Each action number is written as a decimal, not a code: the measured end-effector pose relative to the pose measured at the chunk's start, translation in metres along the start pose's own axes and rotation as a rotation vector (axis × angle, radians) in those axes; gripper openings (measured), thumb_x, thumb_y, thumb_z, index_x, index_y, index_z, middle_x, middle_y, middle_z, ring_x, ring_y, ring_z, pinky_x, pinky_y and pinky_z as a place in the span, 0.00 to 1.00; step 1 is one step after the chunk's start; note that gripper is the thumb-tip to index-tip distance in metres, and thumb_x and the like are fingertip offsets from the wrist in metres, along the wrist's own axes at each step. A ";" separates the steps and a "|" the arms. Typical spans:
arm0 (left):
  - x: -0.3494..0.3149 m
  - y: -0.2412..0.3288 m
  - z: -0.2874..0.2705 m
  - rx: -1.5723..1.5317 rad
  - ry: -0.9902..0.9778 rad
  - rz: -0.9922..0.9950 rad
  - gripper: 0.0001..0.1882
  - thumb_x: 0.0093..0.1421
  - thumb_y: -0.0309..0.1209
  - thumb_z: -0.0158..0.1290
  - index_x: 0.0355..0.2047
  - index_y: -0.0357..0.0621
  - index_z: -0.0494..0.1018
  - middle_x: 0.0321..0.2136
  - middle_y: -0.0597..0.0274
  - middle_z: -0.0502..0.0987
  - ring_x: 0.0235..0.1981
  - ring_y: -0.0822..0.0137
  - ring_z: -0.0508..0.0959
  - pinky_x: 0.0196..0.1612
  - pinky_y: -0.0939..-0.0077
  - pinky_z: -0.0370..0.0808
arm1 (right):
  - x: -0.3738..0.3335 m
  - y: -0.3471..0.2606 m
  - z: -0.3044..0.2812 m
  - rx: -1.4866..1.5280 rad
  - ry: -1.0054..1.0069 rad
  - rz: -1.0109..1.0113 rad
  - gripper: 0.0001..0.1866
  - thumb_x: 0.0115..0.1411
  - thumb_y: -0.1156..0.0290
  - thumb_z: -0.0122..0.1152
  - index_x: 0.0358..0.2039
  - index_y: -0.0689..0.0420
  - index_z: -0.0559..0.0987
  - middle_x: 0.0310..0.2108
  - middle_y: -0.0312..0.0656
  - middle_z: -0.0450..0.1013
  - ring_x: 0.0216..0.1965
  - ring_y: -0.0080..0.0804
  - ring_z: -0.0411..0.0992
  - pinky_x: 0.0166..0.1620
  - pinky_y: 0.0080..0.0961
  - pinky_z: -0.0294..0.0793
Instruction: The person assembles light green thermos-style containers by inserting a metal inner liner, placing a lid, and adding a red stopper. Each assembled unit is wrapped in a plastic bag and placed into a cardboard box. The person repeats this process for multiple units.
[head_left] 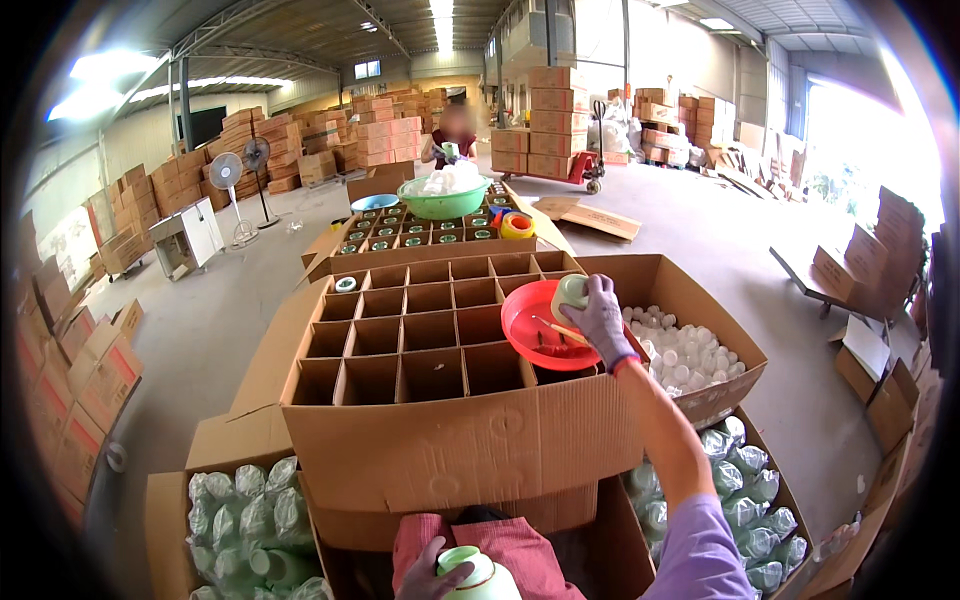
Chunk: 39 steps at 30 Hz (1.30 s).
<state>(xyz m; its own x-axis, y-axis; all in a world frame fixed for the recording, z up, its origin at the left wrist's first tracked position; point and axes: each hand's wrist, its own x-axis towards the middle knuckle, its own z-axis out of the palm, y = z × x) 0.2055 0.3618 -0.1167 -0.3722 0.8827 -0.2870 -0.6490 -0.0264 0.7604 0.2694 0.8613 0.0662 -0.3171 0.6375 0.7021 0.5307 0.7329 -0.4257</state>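
In my gloved left hand [430, 574], low in front of me, is a pale green bottle [484, 580], its rim facing up; the lower frame edge cuts it off. My gloved right hand [602, 322] reaches forward, with its fingers closed on a pale green cup-shaped piece [570, 294] over the edge of a red bowl [522, 336]. Inside the bowl lies a thin light-handled tool [560, 330] beside small dark pieces. The bowl rests on the near right of a carton with cardboard dividers [400, 345]. A white-topped item [346, 284] sits in its far left compartment.
Small white caps fill a carton [690, 350] at right. Plastic-wrapped green bottles fill cartons at lower left [250, 515] and lower right [755, 500]. Beyond are a green basin [445, 204], yellow tape [517, 226] and a person [455, 140]. Fans [226, 172] stand left.
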 end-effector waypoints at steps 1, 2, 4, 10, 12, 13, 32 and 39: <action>0.010 -0.009 -0.013 -0.144 -0.039 -0.109 0.15 0.64 0.33 0.58 0.50 0.48 0.72 0.40 0.69 0.77 0.38 0.76 0.75 0.40 0.83 0.72 | 0.005 0.003 0.004 -0.084 -0.143 0.037 0.26 0.44 0.59 0.74 0.41 0.54 0.74 0.49 0.50 0.66 0.51 0.52 0.68 0.54 0.49 0.69; 0.015 -0.016 -0.022 -0.220 -0.006 -0.149 0.13 0.62 0.32 0.60 0.47 0.49 0.74 0.36 0.73 0.77 0.35 0.78 0.75 0.36 0.83 0.71 | 0.002 -0.002 0.013 -0.215 -0.126 -0.053 0.24 0.45 0.58 0.73 0.40 0.53 0.77 0.51 0.48 0.66 0.54 0.52 0.65 0.56 0.51 0.66; 0.003 0.006 0.003 0.029 -0.045 -0.150 0.13 0.62 0.32 0.60 0.46 0.48 0.75 0.36 0.73 0.77 0.36 0.78 0.76 0.37 0.83 0.72 | 0.000 -0.001 0.015 -0.496 -0.077 -0.222 0.19 0.46 0.58 0.72 0.38 0.50 0.81 0.55 0.46 0.67 0.60 0.52 0.60 0.61 0.54 0.59; -0.029 0.060 0.048 0.202 -0.122 -0.141 0.19 0.60 0.34 0.62 0.51 0.45 0.73 0.41 0.71 0.78 0.42 0.75 0.76 0.46 0.81 0.73 | -0.004 -0.007 0.027 -0.700 -0.382 -0.422 0.21 0.55 0.59 0.61 0.48 0.52 0.80 0.62 0.44 0.62 0.69 0.54 0.48 0.67 0.62 0.45; -0.032 0.058 0.032 0.241 -0.154 -0.090 0.25 0.59 0.36 0.63 0.55 0.43 0.71 0.45 0.69 0.78 0.47 0.73 0.76 0.50 0.78 0.73 | -0.003 -0.002 0.034 -0.745 -0.498 -0.343 0.28 0.58 0.58 0.58 0.58 0.56 0.72 0.63 0.45 0.61 0.69 0.55 0.48 0.67 0.65 0.43; -0.039 0.073 0.035 0.258 -0.127 -0.096 0.28 0.56 0.35 0.65 0.55 0.40 0.70 0.47 0.65 0.77 0.48 0.70 0.76 0.53 0.74 0.72 | -0.002 -0.011 0.037 -0.724 -0.499 -0.322 0.29 0.59 0.57 0.57 0.59 0.56 0.71 0.63 0.45 0.61 0.69 0.55 0.48 0.67 0.66 0.42; -0.062 0.140 0.060 1.468 0.330 0.981 0.42 0.37 0.39 0.74 0.53 0.41 0.70 0.53 0.52 0.72 0.58 0.43 0.66 0.61 0.49 0.65 | -0.078 -0.094 -0.052 1.021 -0.385 0.060 0.05 0.65 0.76 0.52 0.39 0.61 0.73 0.35 0.35 0.72 0.37 0.23 0.73 0.41 0.26 0.74; -0.044 0.137 0.063 1.623 0.299 1.005 0.45 0.32 0.40 0.73 0.54 0.46 0.69 0.55 0.58 0.70 0.60 0.47 0.64 0.65 0.43 0.56 | -0.209 -0.151 -0.084 0.993 -0.837 0.398 0.13 0.67 0.73 0.45 0.50 0.62 0.68 0.31 0.40 0.68 0.26 0.20 0.71 0.30 0.21 0.73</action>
<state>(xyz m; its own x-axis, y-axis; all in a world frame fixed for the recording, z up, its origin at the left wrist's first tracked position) 0.1746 0.3493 0.0369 -0.3572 0.7228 0.5915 0.9179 0.1543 0.3657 0.3212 0.5980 0.0317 -0.8433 0.5364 0.0332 0.0249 0.1007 -0.9946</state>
